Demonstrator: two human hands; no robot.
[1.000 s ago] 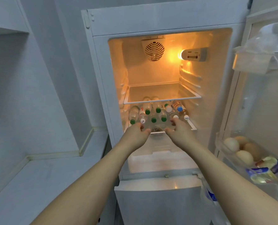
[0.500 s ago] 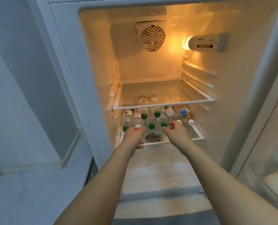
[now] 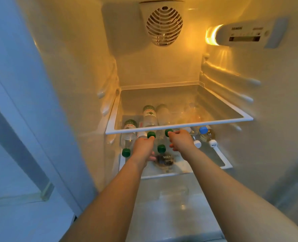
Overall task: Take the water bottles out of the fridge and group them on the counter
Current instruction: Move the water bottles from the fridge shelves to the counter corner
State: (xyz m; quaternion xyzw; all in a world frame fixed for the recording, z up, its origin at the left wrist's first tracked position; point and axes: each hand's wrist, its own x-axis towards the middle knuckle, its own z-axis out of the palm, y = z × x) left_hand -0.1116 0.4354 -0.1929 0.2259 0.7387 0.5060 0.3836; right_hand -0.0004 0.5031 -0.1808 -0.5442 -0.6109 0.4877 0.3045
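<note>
The open fridge (image 3: 162, 70) is seen from close in, lit amber by a lamp at the upper right. Two glass shelves are visible: the upper shelf (image 3: 179, 127) carries nothing that can be made out, while the lower shelf (image 3: 219, 159) holds the water bottles (image 3: 150, 117). The bottles are laid on their sides in a loose stack, long axes running front to back, caps pointing toward the door opening. Four green caps are counted at the front left and middle; a blue cap (image 3: 203, 130) and two white caps (image 3: 212, 143) are seen to the right.

The left hand (image 3: 143, 147) is reached under the upper shelf, its fingertips closed on the green cap (image 3: 151, 134) of one upper bottle. The right hand (image 3: 180, 139) is placed just beside it, fingers curled at a second green cap (image 3: 168, 132); whether that cap is fully pinched cannot be told.

The bottle bodies are viewed only through the upper shelf's glass and are blurred by reflections, so their exact number is not clear. A round label (image 3: 165, 159) on the lower shelf's front is partly covered by the left hand. Both forearms are cut off by the bottom edge.
</note>
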